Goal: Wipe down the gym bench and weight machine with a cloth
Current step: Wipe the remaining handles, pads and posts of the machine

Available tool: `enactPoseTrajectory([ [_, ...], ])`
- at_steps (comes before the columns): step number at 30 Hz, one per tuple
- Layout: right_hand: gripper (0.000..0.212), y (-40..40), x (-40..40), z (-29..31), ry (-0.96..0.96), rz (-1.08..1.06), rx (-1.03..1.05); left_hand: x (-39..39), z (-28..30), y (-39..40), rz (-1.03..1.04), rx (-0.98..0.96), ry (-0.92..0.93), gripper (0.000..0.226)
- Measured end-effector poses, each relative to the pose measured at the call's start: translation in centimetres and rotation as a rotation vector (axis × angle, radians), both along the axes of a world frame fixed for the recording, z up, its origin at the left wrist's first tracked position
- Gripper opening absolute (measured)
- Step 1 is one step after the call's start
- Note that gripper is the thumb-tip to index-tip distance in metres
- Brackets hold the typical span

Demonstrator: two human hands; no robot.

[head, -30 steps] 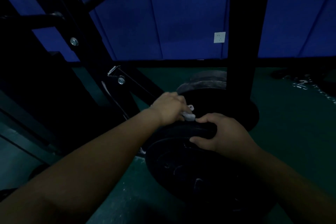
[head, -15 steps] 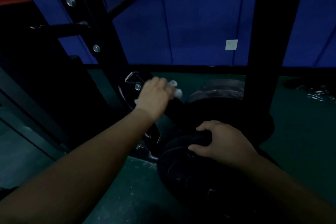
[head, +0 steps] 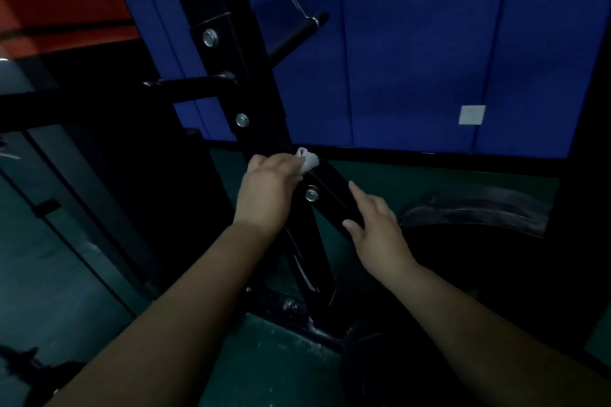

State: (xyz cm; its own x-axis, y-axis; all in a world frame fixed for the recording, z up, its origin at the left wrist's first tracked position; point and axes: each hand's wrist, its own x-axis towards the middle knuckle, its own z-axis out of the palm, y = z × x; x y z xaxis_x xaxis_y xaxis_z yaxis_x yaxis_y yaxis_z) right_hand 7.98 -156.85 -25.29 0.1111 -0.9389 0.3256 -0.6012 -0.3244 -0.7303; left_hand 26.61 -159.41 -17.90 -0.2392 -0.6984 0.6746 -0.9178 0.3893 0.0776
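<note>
— So where do we have the cloth [head: 307, 159] at this moment?

— Bunched up small and white in our left hand [head: 268, 188]. The fingers are curled round it, pinching it against the black frame [head: 254, 82] of the weight machine, right where the slanted upright meets the sloping brace [head: 334, 195], just above a silver bolt [head: 311, 194].

— And our right hand [head: 377, 231]?

— It rests on the lower stretch of that same brace, holding nothing. Its fingers lie fairly straight and loosely spread, the forefinger pointing up along the bar and the thumb laid over the near edge.

— Are the two hands touching?

— No, we keep them apart, with the bolt between them.

— What else sits near us?

— A dark weight plate [head: 476, 218] lies by the right hand, its scuffed rim pale along the top. Under the hands the frame's base bar [head: 284, 307] runs across the green floor [head: 99, 301], which looks dusty there. Higher on the upright we can see two more bolts and a black peg [head: 297, 33] jutting toward the blue padded wall [head: 413, 59]. A small white socket plate [head: 471, 115] is set low on that wall, toward the right. The room is dim, so the left side of the machine is too dark for us to read.
</note>
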Motion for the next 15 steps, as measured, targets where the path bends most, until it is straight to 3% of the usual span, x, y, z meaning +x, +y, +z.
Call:
enactPoseTrajectory([
  [4,0.065,-1.0,0.2,-1.1,0.011,-0.026,-0.044,2.5,0.9,0.5,0.104,0.056,-0.206,0.04],
  [7,0.064,-1.1,0.7,-1.2,0.016,-0.056,-0.059,0.8,2.5,1.0,0.167,-0.087,0.116,0.027],
  [9,0.063,-1.0,0.8,-1.2,0.008,-0.052,-0.052,-1.3,2.3,0.8,0.107,-0.091,0.148,0.022],
  [12,0.063,-1.0,0.4,-1.2,-0.048,-0.026,-0.068,-2.0,0.8,-0.1,0.117,0.059,-0.073,0.036],
  [15,0.064,-1.0,0.1,-1.2,-0.073,-0.002,-0.053,-0.1,1.1,0.3,0.202,0.242,-0.063,0.046],
])
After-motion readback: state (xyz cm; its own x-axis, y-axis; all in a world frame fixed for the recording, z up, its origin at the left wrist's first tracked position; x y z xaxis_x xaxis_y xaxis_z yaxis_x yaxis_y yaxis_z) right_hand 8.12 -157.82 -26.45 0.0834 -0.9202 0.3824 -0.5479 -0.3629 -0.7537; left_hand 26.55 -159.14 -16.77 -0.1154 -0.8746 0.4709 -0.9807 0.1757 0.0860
